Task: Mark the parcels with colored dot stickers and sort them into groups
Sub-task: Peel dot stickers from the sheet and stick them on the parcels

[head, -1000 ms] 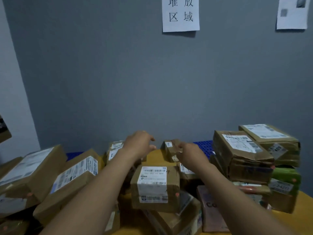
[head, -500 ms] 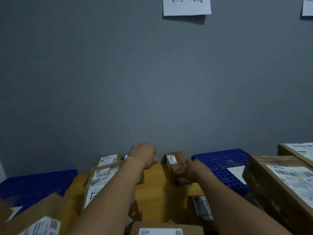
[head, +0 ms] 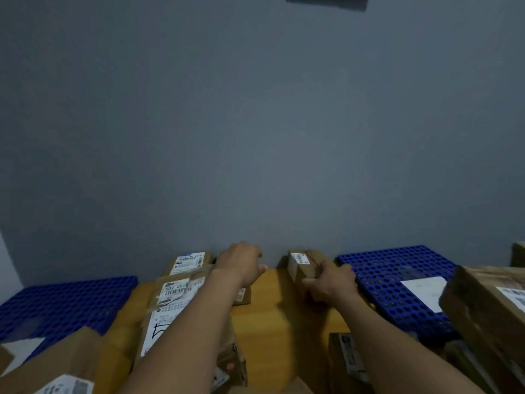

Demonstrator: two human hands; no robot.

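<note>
A big grey wall [head: 255, 137] fills most of your view. Below it is a yellow wooden table [head: 270, 308], with a blue mat full of holes [head: 383, 280] at your right. A big brown box [head: 488, 314] sits at the far right. At your left is a pile of parcels [head: 176, 291]. The small parcel [head: 301, 263] lies at the back of the table, by the wall. Your right hand [head: 331, 282] wraps its fingers round the near end of it. Your left hand [head: 241, 260] is over the pile with bent fingers; I cannot tell if it holds anything. An orange dot sticker [head: 230, 365] is on a low parcel.
</note>
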